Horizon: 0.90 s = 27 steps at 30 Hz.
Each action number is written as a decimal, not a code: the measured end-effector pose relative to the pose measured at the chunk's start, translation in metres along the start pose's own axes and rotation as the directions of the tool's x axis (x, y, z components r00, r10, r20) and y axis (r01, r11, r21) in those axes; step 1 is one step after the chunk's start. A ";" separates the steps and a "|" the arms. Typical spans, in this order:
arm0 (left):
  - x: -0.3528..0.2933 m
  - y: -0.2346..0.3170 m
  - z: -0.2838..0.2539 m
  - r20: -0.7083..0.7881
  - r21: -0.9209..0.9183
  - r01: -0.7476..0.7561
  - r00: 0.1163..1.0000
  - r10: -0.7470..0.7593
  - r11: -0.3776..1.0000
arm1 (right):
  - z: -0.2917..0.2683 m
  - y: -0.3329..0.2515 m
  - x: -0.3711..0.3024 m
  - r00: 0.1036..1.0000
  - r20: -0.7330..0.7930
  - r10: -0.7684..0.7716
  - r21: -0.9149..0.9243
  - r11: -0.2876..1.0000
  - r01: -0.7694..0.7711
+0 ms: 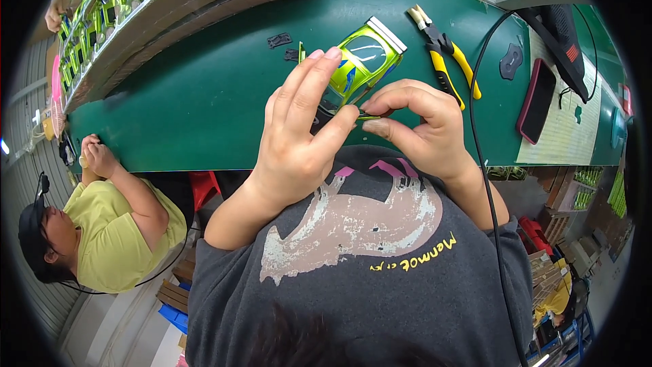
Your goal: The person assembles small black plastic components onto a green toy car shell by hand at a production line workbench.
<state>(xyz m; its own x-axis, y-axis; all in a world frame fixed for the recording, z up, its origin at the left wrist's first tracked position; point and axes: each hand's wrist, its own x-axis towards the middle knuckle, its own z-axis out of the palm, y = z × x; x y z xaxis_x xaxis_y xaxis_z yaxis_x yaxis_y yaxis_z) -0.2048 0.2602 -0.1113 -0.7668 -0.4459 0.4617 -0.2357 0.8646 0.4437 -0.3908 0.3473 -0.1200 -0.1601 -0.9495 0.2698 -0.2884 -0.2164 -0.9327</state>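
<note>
My left hand (297, 128) is closed around a bright green toy car body (369, 54) with clear windows, a blue marking and a silvery strip at its far end. The shell is tilted, just above the green tabletop. At its near edge the thumb and forefinger of my right hand (422, 115) pinch a small thin green-and-dark part (370, 117), mostly hidden by the fingertips. Whether that part is joined to the car body, I cannot tell. Right of the car lie pliers (445, 54) with yellow and black handles, their jaws pointing away from me.
Small black plastic pieces (278, 41) lie left of the car; another flat black piece (511, 62) is beyond the pliers. A phone (536, 102) rests by a paper sheet (567, 126). A black cable (477, 119) hangs across the right. A cardboard tray (224, 1) holds green car bodies. A co-worker (129, 231) sits left.
</note>
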 end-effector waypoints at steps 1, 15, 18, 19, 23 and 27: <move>0.000 0.000 0.001 0.000 0.000 0.001 1.000 -0.001 1.000 | 0.000 -0.001 0.000 1.000 0.010 0.001 0.001 1.000 -0.001; -0.007 -0.003 0.010 -0.080 0.023 -0.053 0.995 0.054 0.998 | 0.008 0.005 -0.003 0.959 -0.041 -0.279 -0.225 0.938 0.263; -0.005 -0.004 0.003 -0.144 -0.072 0.016 0.989 -0.027 0.997 | 0.008 0.009 -0.002 0.970 -0.017 -0.243 -0.185 0.954 0.236; -0.001 0.001 -0.006 -0.112 -0.117 0.112 0.986 -0.125 0.987 | 0.008 0.010 -0.002 0.974 -0.027 -0.226 -0.165 0.962 0.218; -0.001 -0.002 0.000 0.120 -0.093 0.438 0.896 -0.427 0.894 | 0.014 0.009 -0.004 0.972 -0.067 -0.226 -0.125 0.968 0.217; 0.000 -0.001 0.003 -0.017 -0.034 0.410 0.912 -0.410 0.912 | 0.015 0.007 -0.001 0.991 -0.090 -0.104 -0.061 0.993 0.099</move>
<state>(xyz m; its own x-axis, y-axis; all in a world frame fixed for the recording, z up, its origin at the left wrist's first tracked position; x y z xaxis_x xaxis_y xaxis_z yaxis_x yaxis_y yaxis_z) -0.2062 0.2596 -0.1138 -0.5924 -0.7653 0.2515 -0.5088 0.5976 0.6197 -0.3782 0.3430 -0.1299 -0.2133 -0.8977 0.3856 -0.3597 -0.2948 -0.8853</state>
